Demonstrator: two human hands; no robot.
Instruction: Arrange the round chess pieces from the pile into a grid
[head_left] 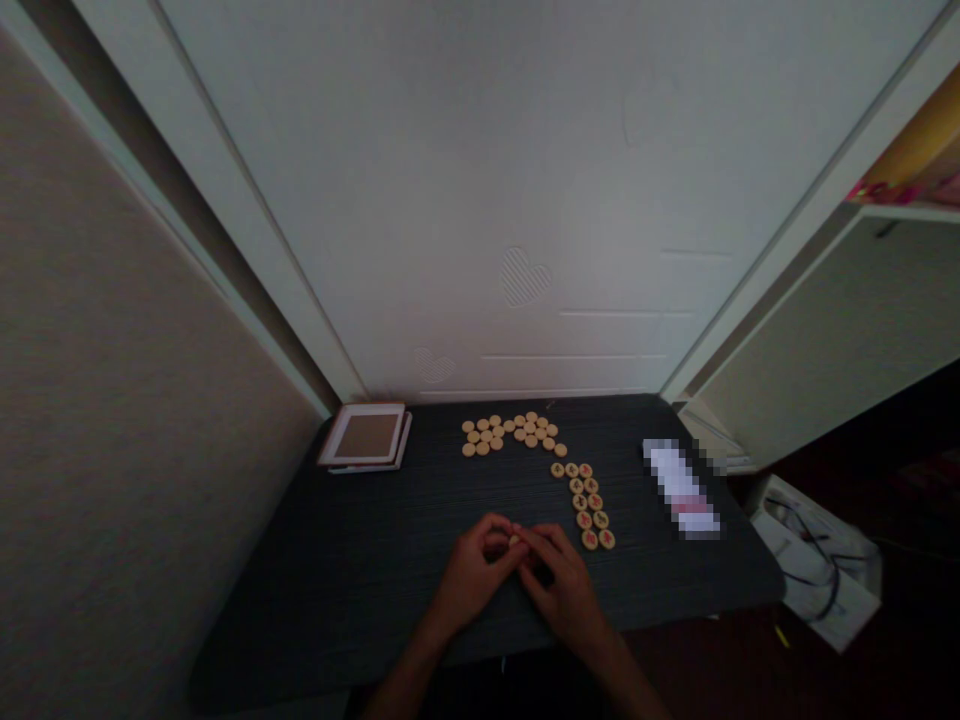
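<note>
Over the front of the dark table, my left hand (476,568) and my right hand (559,580) meet at the fingertips. Between them they pinch a small, pale round xiangqi piece (514,540), mostly covered by the fingers. To the right of my right hand, several xiangqi pieces (581,503) lie in a rough double column, their red or dark characters facing up. Farther back, a cluster of plain-looking round pieces (486,436) and a second group (531,428) lie flat, with no characters visible on them.
Two stacked frame-like boxes (365,438) sit at the table's back left corner. A blurred-out white item (681,490) lies on the right side. White panels (450,200) rise behind the table (337,560). A white box with cables (817,560) stands beyond its right edge.
</note>
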